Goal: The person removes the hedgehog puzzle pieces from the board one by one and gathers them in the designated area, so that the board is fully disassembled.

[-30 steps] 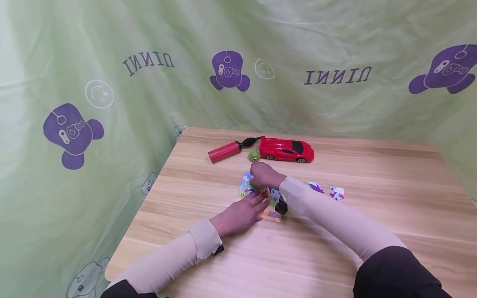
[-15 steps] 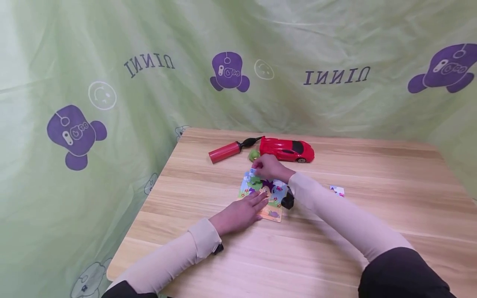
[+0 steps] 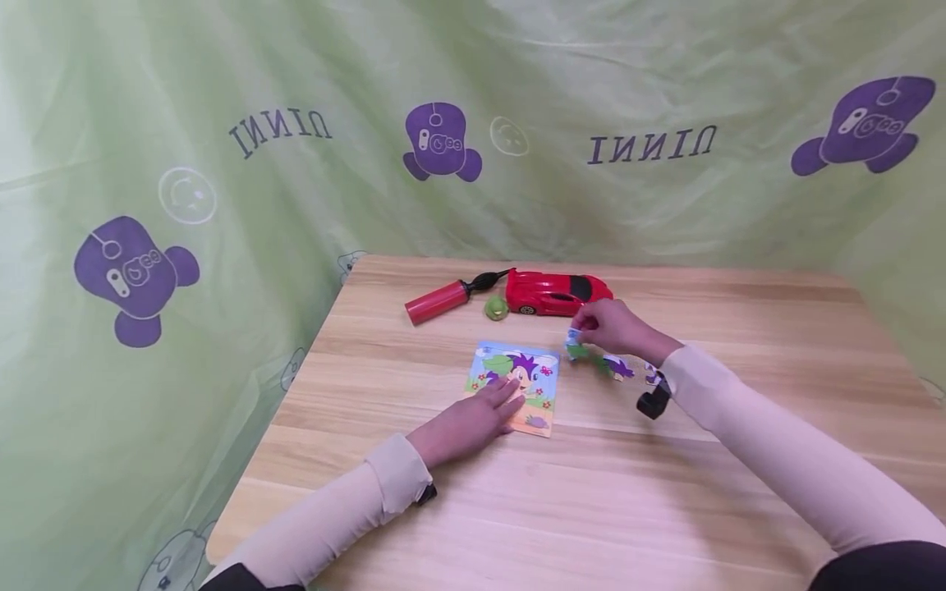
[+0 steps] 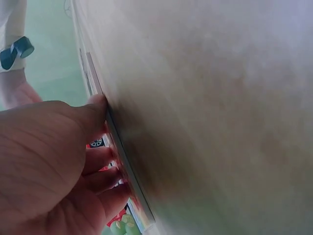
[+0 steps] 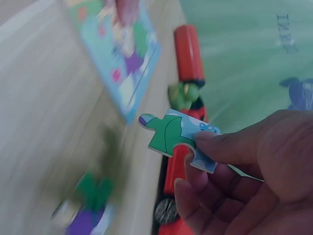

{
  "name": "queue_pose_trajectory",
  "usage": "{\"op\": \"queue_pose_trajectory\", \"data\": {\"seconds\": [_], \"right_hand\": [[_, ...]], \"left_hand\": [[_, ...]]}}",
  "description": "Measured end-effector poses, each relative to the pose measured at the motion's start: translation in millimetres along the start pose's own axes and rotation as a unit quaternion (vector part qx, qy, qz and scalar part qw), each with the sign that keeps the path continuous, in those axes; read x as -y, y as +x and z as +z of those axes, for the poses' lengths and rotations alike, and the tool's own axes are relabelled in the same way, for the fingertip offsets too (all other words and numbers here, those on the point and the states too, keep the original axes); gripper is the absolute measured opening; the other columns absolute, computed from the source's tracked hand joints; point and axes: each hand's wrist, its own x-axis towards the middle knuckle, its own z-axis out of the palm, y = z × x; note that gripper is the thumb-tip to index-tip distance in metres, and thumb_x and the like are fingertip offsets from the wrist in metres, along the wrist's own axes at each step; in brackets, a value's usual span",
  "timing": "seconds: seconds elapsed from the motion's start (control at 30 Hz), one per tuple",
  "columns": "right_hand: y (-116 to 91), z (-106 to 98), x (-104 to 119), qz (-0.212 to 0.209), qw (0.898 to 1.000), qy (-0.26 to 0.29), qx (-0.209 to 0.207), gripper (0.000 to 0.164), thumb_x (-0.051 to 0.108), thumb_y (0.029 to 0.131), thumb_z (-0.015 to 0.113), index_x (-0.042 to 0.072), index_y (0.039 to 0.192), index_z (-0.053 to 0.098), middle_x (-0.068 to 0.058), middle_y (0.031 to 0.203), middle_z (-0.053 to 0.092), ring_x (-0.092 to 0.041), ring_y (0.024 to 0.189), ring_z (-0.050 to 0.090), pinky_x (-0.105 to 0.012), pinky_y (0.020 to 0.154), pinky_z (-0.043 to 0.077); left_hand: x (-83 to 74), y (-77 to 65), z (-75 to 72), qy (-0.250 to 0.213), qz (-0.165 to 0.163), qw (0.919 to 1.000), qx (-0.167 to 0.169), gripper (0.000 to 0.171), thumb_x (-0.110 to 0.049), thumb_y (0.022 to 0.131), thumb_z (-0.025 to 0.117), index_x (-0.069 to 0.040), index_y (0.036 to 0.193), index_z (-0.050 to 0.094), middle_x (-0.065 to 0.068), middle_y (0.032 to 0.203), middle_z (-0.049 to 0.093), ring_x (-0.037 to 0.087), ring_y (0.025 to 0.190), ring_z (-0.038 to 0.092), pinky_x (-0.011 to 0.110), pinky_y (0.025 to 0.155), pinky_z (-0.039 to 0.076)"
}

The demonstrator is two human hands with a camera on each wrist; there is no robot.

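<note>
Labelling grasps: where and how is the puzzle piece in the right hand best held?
Likely the blue end of the puzzle piece, coming from opposite its purple-tipped knob: it's thin and flat, so a face-to-back pinch suits, as the right hand shows, leaving the knob clear.

Head camera looks forward-down at the table; close wrist views share the board.

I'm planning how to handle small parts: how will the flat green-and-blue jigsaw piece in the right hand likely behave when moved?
The flat green-and-blue jigsaw piece seems stiff, jutting from the right hand without sagging. It's probably light, being small and thin. Its narrow knob might bend if forced.
</note>
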Motion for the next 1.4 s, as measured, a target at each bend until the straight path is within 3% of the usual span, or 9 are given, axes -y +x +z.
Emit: {"op": "queue_pose_trajectory", "data": {"seconds": [0.27, 0.77, 0.9, 1.03, 1.17, 1.4], "right_hand": [[-9.5, -0.3, -23.6, 0.016, 1.000, -0.009, 0.024, 0.012, 0.005, 0.088, 0.070, 0.001, 0.099, 0.074, -0.007, 0.079, 0.065, -0.018, 0.074, 0.054, -0.027, 0.067, 0.047], [2.4, 9.1, -27.5, 0.035, 0.998, -0.010, 0.047, 0.013, 0.006, 0.091, 0.070, 0.002, 0.102, 0.076, -0.008, 0.082, 0.068, -0.017, 0.074, 0.056, -0.026, 0.068, 0.049], [3.1, 9.2, -29.9, 0.043, 0.998, -0.031, 0.026, 0.020, 0.010, 0.093, 0.067, -0.001, 0.108, 0.074, -0.014, 0.093, 0.073, -0.019, 0.076, 0.060, -0.031, 0.069, 0.054], [-2.6, 8.1, -26.8, 0.048, 0.997, -0.060, -0.022, 0.025, 0.011, 0.094, 0.063, -0.003, 0.112, 0.073, -0.018, 0.101, 0.074, -0.023, 0.080, 0.063, -0.041, 0.077, 0.058], [-5.1, 11.7, -15.7, 0.018, 0.997, -0.066, -0.032, 0.020, 0.011, 0.093, 0.063, 0.000, 0.105, 0.074, -0.014, 0.095, 0.075, -0.021, 0.080, 0.063, -0.042, 0.079, 0.059], [-10.1, 44.8, 14.5, -0.082, 0.993, -0.084, 0.027, 0.013, 0.009, 0.090, 0.069, 0.003, 0.099, 0.076, -0.006, 0.088, 0.074, -0.015, 0.077, 0.062, -0.035, 0.077, 0.058]], "left_hand": [[-1.9, -3.5, -3.1, -0.006, -0.002, 0.9999, -0.015, 0.055, -0.035, 0.108, 0.044, -0.010, 0.155, 0.035, 0.007, 0.168, 0.023, 0.025, 0.156, 0.023, 0.036, 0.125, 0.029], [-4.2, -1.4, -3.6, -0.006, -0.012, 0.9998, -0.016, 0.053, -0.035, 0.107, 0.045, -0.012, 0.155, 0.038, 0.007, 0.167, 0.026, 0.025, 0.154, 0.027, 0.036, 0.123, 0.033], [-3.8, -0.6, -3.6, -0.010, -0.006, 0.9997, -0.020, 0.053, -0.035, 0.107, 0.046, -0.012, 0.154, 0.038, 0.008, 0.166, 0.028, 0.026, 0.154, 0.028, 0.036, 0.122, 0.034], [-4.4, 0.3, -3.2, -0.009, -0.001, 0.9997, -0.022, 0.053, -0.035, 0.106, 0.047, -0.012, 0.154, 0.039, 0.009, 0.165, 0.029, 0.027, 0.153, 0.030, 0.037, 0.121, 0.036], [-3.6, 0.5, -2.2, -0.007, -0.008, 0.9998, -0.019, 0.053, -0.035, 0.107, 0.046, -0.014, 0.155, 0.038, 0.009, 0.166, 0.028, 0.027, 0.153, 0.029, 0.037, 0.121, 0.036], [-1.9, -0.7, 2.6, -0.009, -0.023, 0.9992, -0.032, 0.052, -0.037, 0.106, 0.047, -0.018, 0.154, 0.040, 0.005, 0.166, 0.028, 0.024, 0.154, 0.029, 0.037, 0.119, 0.039]]}}
